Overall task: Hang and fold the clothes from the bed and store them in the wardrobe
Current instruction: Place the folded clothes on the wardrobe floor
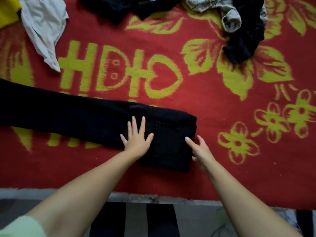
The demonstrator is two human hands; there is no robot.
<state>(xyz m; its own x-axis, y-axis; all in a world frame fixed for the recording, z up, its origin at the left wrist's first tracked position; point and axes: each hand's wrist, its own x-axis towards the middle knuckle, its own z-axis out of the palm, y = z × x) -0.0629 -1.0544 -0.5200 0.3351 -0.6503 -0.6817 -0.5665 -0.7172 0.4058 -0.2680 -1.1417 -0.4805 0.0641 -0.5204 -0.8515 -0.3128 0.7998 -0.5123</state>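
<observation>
Black trousers (71, 117) lie flat across the red and yellow blanket (222, 100), legs stretched to the left and the waist end with a back pocket at the right. My left hand (136, 139) rests flat on the trousers beside the pocket, fingers spread. My right hand (201, 151) is at the waist edge, its index finger on top of the fabric and other fingers along the side; whether it grips the edge is unclear. Both hands touch the trousers.
A white garment (44, 26) and a yellow one (7, 11) lie at the far left. A black pile (130, 6) sits at the top centre, a grey patterned garment (227, 16) and black cloth (242, 43) at the top right. The bed's edge (153, 198) runs below my arms.
</observation>
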